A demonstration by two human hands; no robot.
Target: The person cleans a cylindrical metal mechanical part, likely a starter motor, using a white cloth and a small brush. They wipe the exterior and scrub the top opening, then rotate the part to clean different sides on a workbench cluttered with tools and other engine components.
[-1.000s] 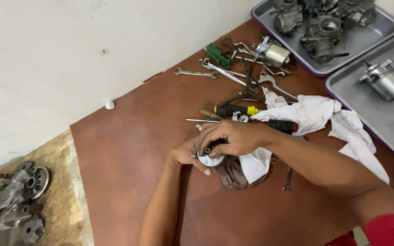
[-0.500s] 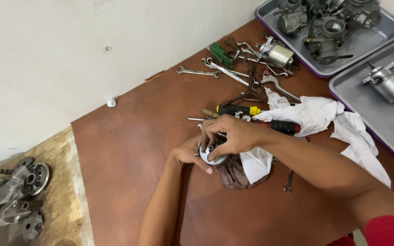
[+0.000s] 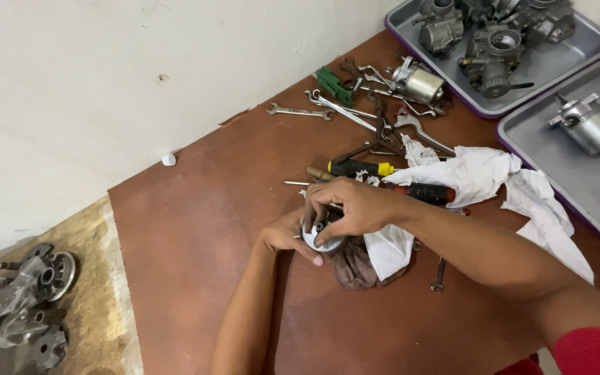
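Observation:
A small round metal part (image 3: 322,239) with a dark toothed centre sits between both hands over the brown board (image 3: 196,208). My left hand (image 3: 286,236) cups it from the left and below. My right hand (image 3: 348,205) covers it from above, thumb and fingers pinched on its top. Under the hands lie a dark brown rag (image 3: 355,267) and a white cloth (image 3: 390,250).
Screwdrivers (image 3: 359,168), spanners (image 3: 300,110) and a small motor (image 3: 418,82) lie scattered behind the hands. A crumpled white cloth (image 3: 494,177) spreads right. Two grey trays (image 3: 578,48) hold carburettors and a starter motor (image 3: 588,125). Clutch parts (image 3: 29,292) sit far left. A small spanner (image 3: 439,272) lies nearby.
The right hand's fingers have shifted slightly on top of the metal part; the view has moved a little. The left hand stays in place.

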